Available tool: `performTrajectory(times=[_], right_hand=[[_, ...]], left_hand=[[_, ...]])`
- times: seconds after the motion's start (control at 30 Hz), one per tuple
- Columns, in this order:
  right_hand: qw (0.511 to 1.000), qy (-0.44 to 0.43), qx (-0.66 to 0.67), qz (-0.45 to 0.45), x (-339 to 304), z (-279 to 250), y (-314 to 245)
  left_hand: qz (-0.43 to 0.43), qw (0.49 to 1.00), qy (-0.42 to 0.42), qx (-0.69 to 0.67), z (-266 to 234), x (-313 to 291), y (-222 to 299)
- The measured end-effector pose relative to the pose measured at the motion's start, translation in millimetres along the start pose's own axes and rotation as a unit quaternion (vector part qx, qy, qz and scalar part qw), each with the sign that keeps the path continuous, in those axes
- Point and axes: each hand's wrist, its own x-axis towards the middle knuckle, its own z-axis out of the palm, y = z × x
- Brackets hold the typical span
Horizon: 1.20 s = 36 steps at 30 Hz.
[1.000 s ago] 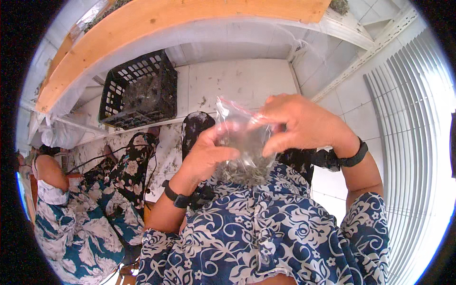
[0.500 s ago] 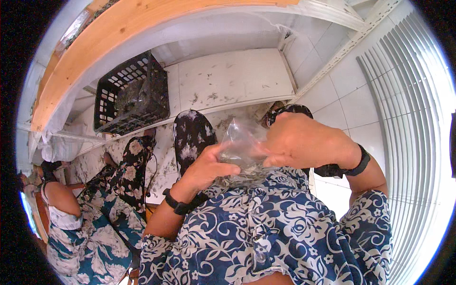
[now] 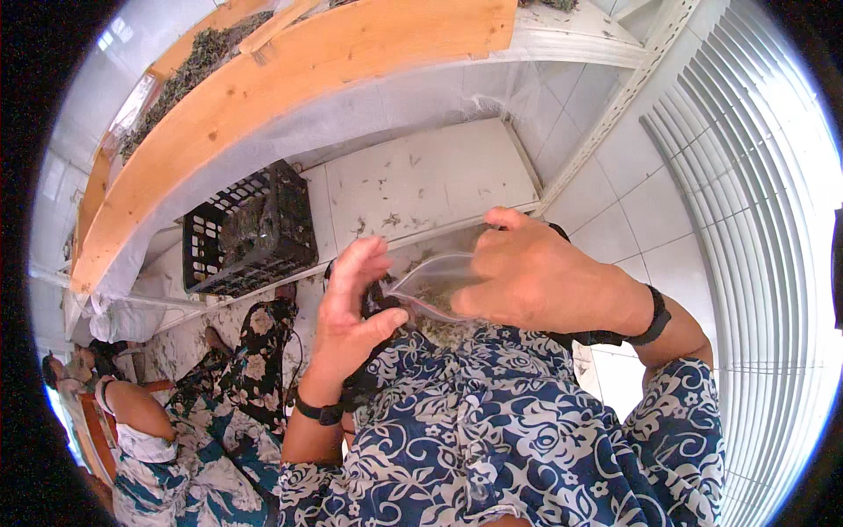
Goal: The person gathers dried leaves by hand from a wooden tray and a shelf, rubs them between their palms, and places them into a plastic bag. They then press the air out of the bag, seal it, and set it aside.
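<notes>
A clear plastic zip bag (image 3: pixel 437 274) stands over my lap with its mouth gaping. Dried, greenish-brown plant bits (image 3: pixel 446 332) show in its lower part. My right hand (image 3: pixel 540 277) grips the bag's right side, its fingertips partly hidden behind the film and the hand itself. At the bag's left corner, my left hand (image 3: pixel 344 303) is raised with thumb and fingers apart, holding nothing. Its thumb tip lies close to the bag's edge; whether they touch I cannot tell. Both wrists carry dark bands.
A black plastic crate (image 3: pixel 250 230) with dark dried matter rests on the white lower shelf (image 3: pixel 421 180), strewn with plant scraps. Above runs a wooden board (image 3: pixel 290 83) with dried herbs (image 3: pixel 198 70) behind it. Another person in floral clothing (image 3: pixel 198 439) sits at left. White slats (image 3: pixel 746 220) stand right.
My left hand has let go of the bag and moved up and left, fingers spread. The bag's mouth has opened wider. The view has shifted, showing more of the upper shelf.
</notes>
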Motion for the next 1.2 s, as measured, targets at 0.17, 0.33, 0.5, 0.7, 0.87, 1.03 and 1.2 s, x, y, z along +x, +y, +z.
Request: performTrajectory(times=[0.17, 0.33, 0.5, 0.7, 0.87, 1.03, 1.2], right_hand=[[1.000, -0.001, -0.024, 0.018, 0, 1, 7], [0.998, 0.046, -0.027, 0.023, -5, 0, 12], [0.995, 0.041, 0.075, 0.046, -17, -13, 34], [0.969, 0.079, 0.209, 0.106, -20, -45, 65], [0.889, 0.345, 0.030, 0.301, -13, -85, 140], [0.840, 0.387, -0.097, 0.367, -8, -101, 241], [0.825, 0.278, -0.097, 0.483, 20, -109, 267]], left_hand=[[0.113, 0.939, -0.117, 0.302, 0, 26, 42], [0.125, 0.919, -0.150, 0.343, -1, 39, 41], [0.119, 0.942, -0.153, 0.275, -3, 43, 40], [0.145, 0.954, -0.131, 0.229, 6, 48, 46], [0.157, 0.946, -0.126, 0.253, 8, 48, 38], [0.151, 0.939, -0.129, 0.279, 6, 41, 30], [0.083, 0.949, -0.129, 0.277, -1, 33, 24]])
